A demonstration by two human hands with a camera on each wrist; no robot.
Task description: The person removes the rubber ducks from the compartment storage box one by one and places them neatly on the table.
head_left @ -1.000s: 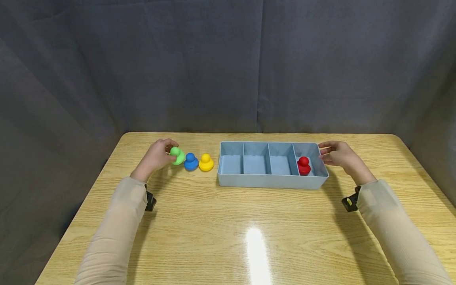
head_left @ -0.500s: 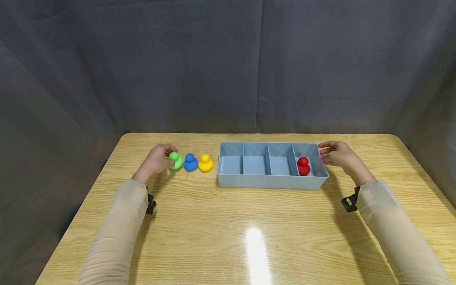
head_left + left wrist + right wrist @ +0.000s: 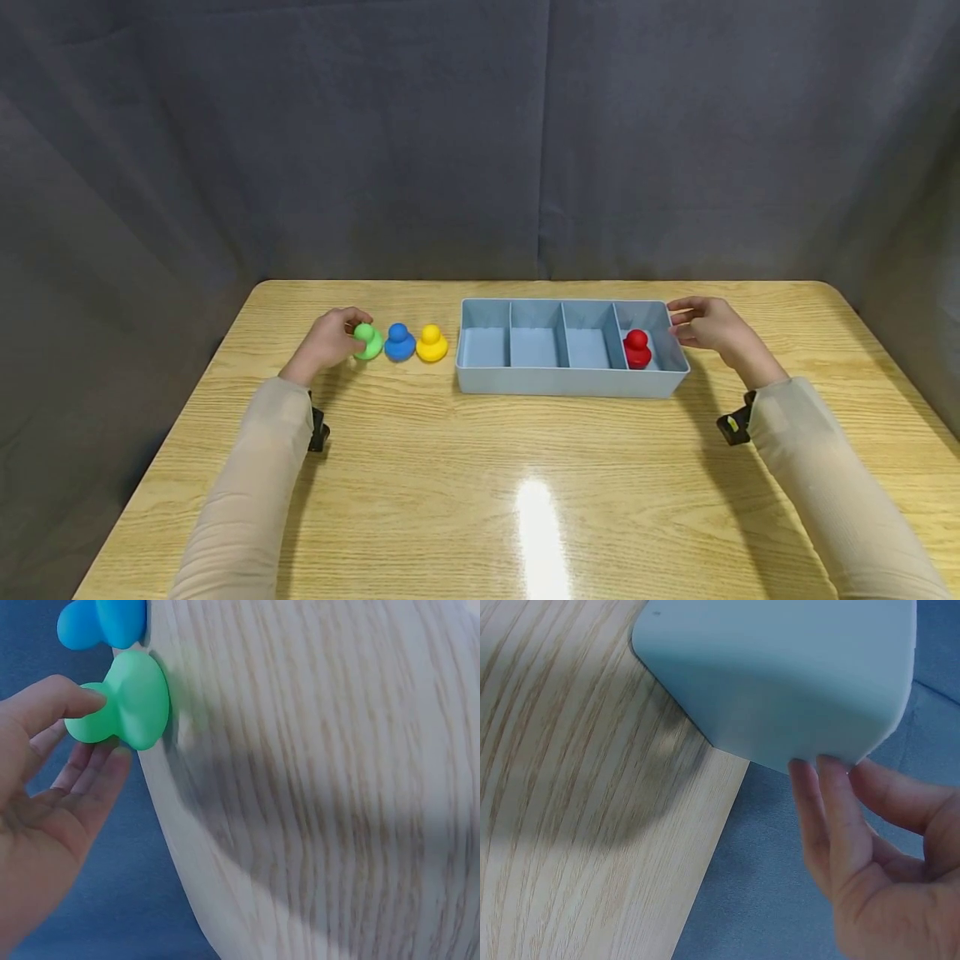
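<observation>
A green knob-shaped piece (image 3: 367, 342) stands on the wooden table (image 3: 480, 467), leftmost in a row with a blue piece (image 3: 399, 342) and a yellow piece (image 3: 431, 343). My left hand (image 3: 330, 337) pinches the green piece (image 3: 127, 701): the thumb is on its neck and the fingers lie along its far side. The blue piece (image 3: 101, 622) sits right beside it. A light blue divided tray (image 3: 570, 383) lies to the right, with a red piece (image 3: 637, 349) in its rightmost compartment. My right hand (image 3: 708, 327) rests straight fingers against the tray's right end wall (image 3: 780, 675).
The tray's other three compartments hold nothing. A dark grey curtain hangs behind and beside the table. The table's far edge runs just behind the tray and the pieces. A bright glare spot lies on the near tabletop.
The green piece, tilted in my left hand a second ago, now stands upright on the table beside the blue one. The right hand has stayed at the tray's end.
</observation>
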